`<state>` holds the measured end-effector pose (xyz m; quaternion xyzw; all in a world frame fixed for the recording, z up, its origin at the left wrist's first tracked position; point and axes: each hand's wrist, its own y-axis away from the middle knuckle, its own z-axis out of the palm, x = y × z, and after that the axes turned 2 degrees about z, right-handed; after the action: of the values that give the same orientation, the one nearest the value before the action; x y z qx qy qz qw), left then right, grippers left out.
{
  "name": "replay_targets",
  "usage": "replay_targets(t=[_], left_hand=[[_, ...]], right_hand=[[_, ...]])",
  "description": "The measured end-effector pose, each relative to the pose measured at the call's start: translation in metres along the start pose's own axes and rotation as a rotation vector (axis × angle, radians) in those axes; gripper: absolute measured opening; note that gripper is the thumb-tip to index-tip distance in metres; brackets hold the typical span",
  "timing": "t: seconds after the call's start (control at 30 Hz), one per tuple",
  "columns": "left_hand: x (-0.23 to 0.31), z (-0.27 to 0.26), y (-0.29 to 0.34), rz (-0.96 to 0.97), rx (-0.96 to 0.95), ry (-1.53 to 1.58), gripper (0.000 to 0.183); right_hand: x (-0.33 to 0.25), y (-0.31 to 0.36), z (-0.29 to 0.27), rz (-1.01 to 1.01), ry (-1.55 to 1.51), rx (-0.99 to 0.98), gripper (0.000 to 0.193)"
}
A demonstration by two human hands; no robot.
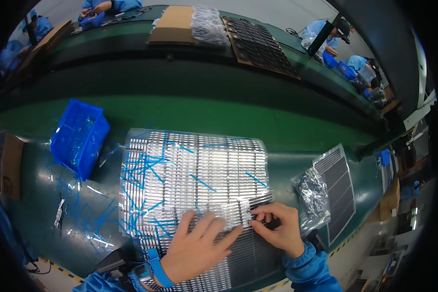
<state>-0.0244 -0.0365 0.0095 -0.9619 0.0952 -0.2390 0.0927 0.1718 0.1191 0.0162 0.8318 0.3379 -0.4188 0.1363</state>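
Note:
A large sheet (199, 168) bearing rows of small silvery strips lies on the green table in front of me. My left hand (197, 248) rests on its near part, fingers spread and pressing flat, with a blue band round the wrist. At the sheet's right edge my right hand (280, 226) is closed in a pinch, thumb and forefinger together beside a dark patch of rows. What it pinches is too small and covered to name. Thin blue strips (202, 183) lie scattered across the sheet, thickest along its left side.
A blue bin (80, 138) with clear scraps inside stands at the left. More blue strips (85, 214) litter the table below it. On the right lie a dark panel sheet (337, 190) and a crumpled clear bag (310, 197). Cardboard (175, 24) and people working occupy the far bench.

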Motion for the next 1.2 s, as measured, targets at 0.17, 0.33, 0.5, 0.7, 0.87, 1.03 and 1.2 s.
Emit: replay_targets(t=[0.17,0.33,0.5,0.7,0.87,1.03,1.2], left_hand=[[-0.005,-0.002,-0.002,-0.008,0.024,0.115,0.053],[-0.010,-0.005,0.000,-0.055,0.086,0.270,0.039],[-0.007,-0.034,0.013,-0.117,0.322,0.388,0.021],[0.001,-0.074,0.061,-0.185,0.388,0.196,0.018],[-0.030,-0.114,0.126,-0.611,0.352,-0.139,0.015],[-0.075,-0.128,0.193,-0.941,0.431,-0.547,0.019],[-0.094,-0.134,0.214,-0.939,0.321,-0.572,0.010]], right_hand=[[0.002,0.003,-0.006,0.008,0.033,-0.017,0.027],[-0.004,0.002,-0.006,-0.005,-0.047,-0.012,0.027],[-0.003,-0.005,0.002,-0.105,-0.080,-0.020,0.026],[0.023,0.014,-0.007,-0.082,-0.035,0.069,0.021],[0.020,0.012,0.001,-0.026,-0.100,0.155,0.020],[0.037,0.013,0.002,-0.072,-0.075,0.039,0.031],[0.052,0.024,0.001,-0.086,-0.030,0.019,0.025]])
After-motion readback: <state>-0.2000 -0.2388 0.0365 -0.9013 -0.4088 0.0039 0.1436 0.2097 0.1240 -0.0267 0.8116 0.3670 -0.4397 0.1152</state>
